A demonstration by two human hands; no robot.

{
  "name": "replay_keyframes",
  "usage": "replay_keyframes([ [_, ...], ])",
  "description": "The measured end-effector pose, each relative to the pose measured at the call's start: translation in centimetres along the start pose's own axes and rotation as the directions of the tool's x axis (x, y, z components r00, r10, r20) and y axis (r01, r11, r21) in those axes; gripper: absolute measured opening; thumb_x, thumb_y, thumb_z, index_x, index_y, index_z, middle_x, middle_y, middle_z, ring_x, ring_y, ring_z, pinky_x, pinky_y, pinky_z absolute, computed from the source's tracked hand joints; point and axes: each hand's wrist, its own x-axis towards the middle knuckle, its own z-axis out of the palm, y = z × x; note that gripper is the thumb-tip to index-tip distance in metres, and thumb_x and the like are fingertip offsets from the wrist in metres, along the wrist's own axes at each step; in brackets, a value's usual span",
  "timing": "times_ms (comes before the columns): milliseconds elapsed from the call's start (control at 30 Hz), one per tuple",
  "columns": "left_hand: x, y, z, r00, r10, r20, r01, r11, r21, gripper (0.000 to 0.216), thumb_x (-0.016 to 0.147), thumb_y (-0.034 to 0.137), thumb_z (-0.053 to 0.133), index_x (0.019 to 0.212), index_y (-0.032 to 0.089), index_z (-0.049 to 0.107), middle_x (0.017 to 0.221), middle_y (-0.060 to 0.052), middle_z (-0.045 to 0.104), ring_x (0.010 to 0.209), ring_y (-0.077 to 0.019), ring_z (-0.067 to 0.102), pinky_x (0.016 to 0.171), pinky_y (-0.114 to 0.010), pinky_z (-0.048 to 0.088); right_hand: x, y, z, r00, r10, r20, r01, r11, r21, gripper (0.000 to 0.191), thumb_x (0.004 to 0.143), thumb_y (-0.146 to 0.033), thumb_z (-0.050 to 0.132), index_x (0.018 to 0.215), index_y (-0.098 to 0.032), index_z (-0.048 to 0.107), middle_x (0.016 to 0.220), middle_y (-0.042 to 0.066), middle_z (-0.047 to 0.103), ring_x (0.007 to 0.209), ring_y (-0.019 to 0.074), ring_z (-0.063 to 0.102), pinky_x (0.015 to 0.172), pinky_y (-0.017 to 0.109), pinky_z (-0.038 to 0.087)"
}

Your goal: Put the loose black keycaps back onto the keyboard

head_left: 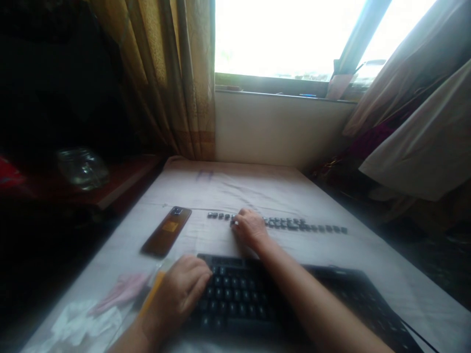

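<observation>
A black keyboard (235, 294) lies at the front of the cloth-covered surface, partly hidden under my right forearm. My left hand (186, 282) is closed on its upper left side, the thumb along the keys. Beyond the keyboard, loose dark keycaps (287, 224) are lined up in rows. My right hand (252, 228) reaches over to the left part of these rows, its fingers pinched together at a keycap (234, 222). The hand covers some of the keycaps, and blur softens the fingertips.
Left of the keycaps lies a brown phone (167, 230). A pink cloth (123, 290) and crumpled white tissue (83, 321) sit at the front left. A glass jar (84, 168) stands on a side table. A cable (415, 331) runs off at right, below hanging clothes (423, 142).
</observation>
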Motion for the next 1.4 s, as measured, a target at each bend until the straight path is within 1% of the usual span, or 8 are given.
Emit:
replay_keyframes([
  [467, 0.1, -0.1, 0.1, 1.0, 0.001, -0.019, 0.0, 1.0, 0.03, 0.024, 0.1, 0.023, 0.043, 0.096, 0.021, 0.067, 0.093, -0.004, 0.066, 0.091, -0.0185, 0.06, 0.084, -0.032, 0.049, -0.1, 0.4, -0.1, 0.999, 0.025, -0.043, -0.022, 0.997, 0.074, 0.021, 0.09, -0.028, 0.058, 0.101, -0.02, 0.074, 0.11, 0.012, 0.067, 0.102, 0.0243, 0.061, 0.082, 0.031, 0.046],
  [633, 0.2, 0.0, 0.0, 1.0, 0.005, -0.015, -0.004, 1.0, 0.03, 0.024, 0.1, 0.023, 0.043, 0.095, 0.021, 0.066, 0.093, -0.004, 0.066, 0.091, -0.0185, 0.06, 0.084, -0.033, 0.049, -3.6, -0.1, -1.8, 0.997, 0.058, -0.042, -0.049, 0.983, 0.175, 0.018, 0.091, -0.032, 0.061, 0.101, -0.024, 0.073, 0.107, 0.005, 0.069, 0.096, 0.0191, 0.063, 0.083, 0.028, 0.046],
  [700, 0.3, 0.2, -0.1, 1.0, 0.006, -0.016, -0.006, 0.999, 0.033, 0.024, 0.101, 0.024, 0.043, 0.095, 0.021, 0.066, 0.093, -0.004, 0.066, 0.091, -0.0186, 0.06, 0.084, -0.033, 0.049, -5.5, -0.5, -2.5, 0.998, 0.06, 0.008, -0.059, 0.954, 0.294, 0.014, 0.088, -0.032, 0.066, 0.096, -0.023, 0.074, 0.101, 0.003, 0.069, 0.088, 0.0172, 0.064, 0.08, 0.027, 0.046],
  [800, 0.3, 0.3, -0.1, 1.0, 0.011, -0.022, -0.01, 0.999, 0.042, 0.024, 0.1, 0.024, 0.043, 0.095, 0.021, 0.066, 0.093, -0.005, 0.066, 0.091, -0.0192, 0.06, 0.084, -0.034, 0.049, -7.9, -1.1, -3.0, 0.995, 0.018, 0.1, -0.063, 0.877, 0.477, 0.009, 0.083, -0.026, 0.07, 0.089, -0.021, 0.074, 0.094, 0.003, 0.068, 0.086, 0.0173, 0.063, 0.077, 0.027, 0.046],
  [900, 0.2, 0.4, -0.1, 1.0, 0.015, -0.021, -0.013, 0.998, 0.057, 0.024, 0.1, 0.024, 0.043, 0.096, 0.021, 0.066, 0.094, -0.005, 0.067, 0.091, -0.0194, 0.061, 0.084, -0.034, 0.049, -9.2, -1.4, -3.1, 0.988, -0.009, 0.152, -0.075, 0.841, 0.535, 0.006, 0.081, -0.023, 0.072, 0.086, -0.019, 0.073, 0.092, 0.004, 0.068, 0.086, 0.0178, 0.062, 0.077, 0.027, 0.046],
  [1133, 0.1, 0.8, -0.2, 0.999, 0.042, -0.014, -0.04, 0.994, 0.102, 0.021, 0.098, 0.021, 0.046, 0.098, 0.021, 0.067, 0.097, -0.005, 0.067, 0.096, -0.0204, 0.06, 0.09, -0.038, 0.046, -9.7, -1.6, -2.4, 0.987, -0.082, 0.136, 0.002, 0.861, 0.509, 0.008, 0.08, -0.021, 0.072, 0.088, -0.02, 0.074, 0.094, 0.005, 0.068, 0.087, 0.018, 0.062, 0.078, 0.028, 0.046],
  [1300, 0.4, 2.1, -0.1, 0.992, 0.122, -0.024, -0.117, 0.98, 0.16, 0.022, 0.096, 0.021, 0.047, 0.101, 0.021, 0.069, 0.097, -0.005, 0.067, 0.094, -0.0206, 0.06, 0.087, -0.037, 0.048, -9.8, -1.8, -2.2, 0.986, -0.097, 0.133, 0.03, 0.901, 0.432, 0.011, 0.081, -0.024, 0.071, 0.091, -0.02, 0.075, 0.095, 0.005, 0.069, 0.088, 0.0192, 0.063, 0.08, 0.029, 0.046],
  [1400, 0.6, 2.7, 0.1, 0.99, 0.141, 0.01, -0.14, 0.969, 0.203, 0.023, 0.095, 0.024, 0.05, 0.105, 0.022, 0.07, 0.098, -0.006, 0.066, 0.092, -0.0223, 0.059, 0.085, -0.038, 0.048, -9.7, -2.1, -2.2, 0.987, -0.114, 0.117, 0.06, 0.921, 0.385, 0.012, 0.082, -0.024, 0.07, 0.092, -0.02, 0.075, 0.096, 0.006, 0.069, 0.09, 0.02, 0.063, 0.08, 0.029, 0.046],
])
